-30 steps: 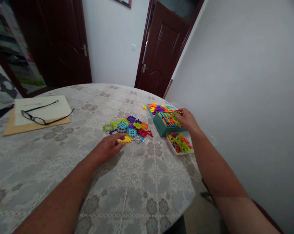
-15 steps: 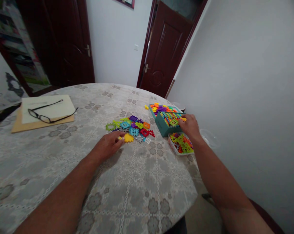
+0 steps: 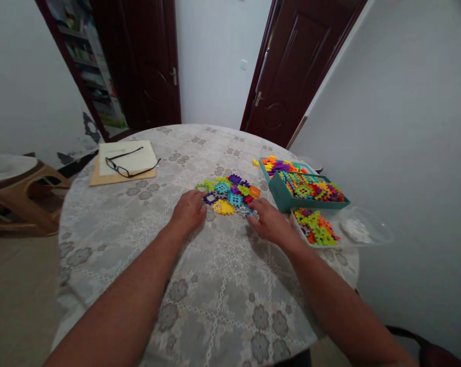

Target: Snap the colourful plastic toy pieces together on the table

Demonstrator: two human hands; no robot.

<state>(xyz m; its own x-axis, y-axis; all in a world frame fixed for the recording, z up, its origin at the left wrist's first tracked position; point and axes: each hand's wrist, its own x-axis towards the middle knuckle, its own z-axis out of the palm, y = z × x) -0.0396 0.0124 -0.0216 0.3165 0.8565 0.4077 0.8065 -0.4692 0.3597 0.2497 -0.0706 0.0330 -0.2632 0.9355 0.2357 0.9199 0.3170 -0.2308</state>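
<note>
A pile of colourful plastic interlocking pieces lies on the table, with a blue piece (image 3: 235, 199) and a yellow piece (image 3: 223, 207) at its front. My left hand (image 3: 188, 211) rests at the pile's left edge, thumb apart from the fingers, close to a dark purple piece (image 3: 210, 198). On the opposite side, my right hand (image 3: 269, 220) has its fingers apart beside a red piece (image 3: 249, 200) and some greyish pieces. Both hands look open; whether the fingertips touch the pieces is hard to make out.
Right of the pile stand a teal box (image 3: 310, 205) of pieces, a second teal tray (image 3: 264, 169) behind it, and a clear plastic container (image 3: 297, 224) with its lid alongside. Glasses (image 3: 124, 172) lie on papers (image 3: 138, 150) at the left. A stool (image 3: 24, 199) stands beyond the table.
My right hand has come from the teal box to the pile's right edge. My left hand has let go of the yellow piece, which lies on the pile. The view has turned left.
</note>
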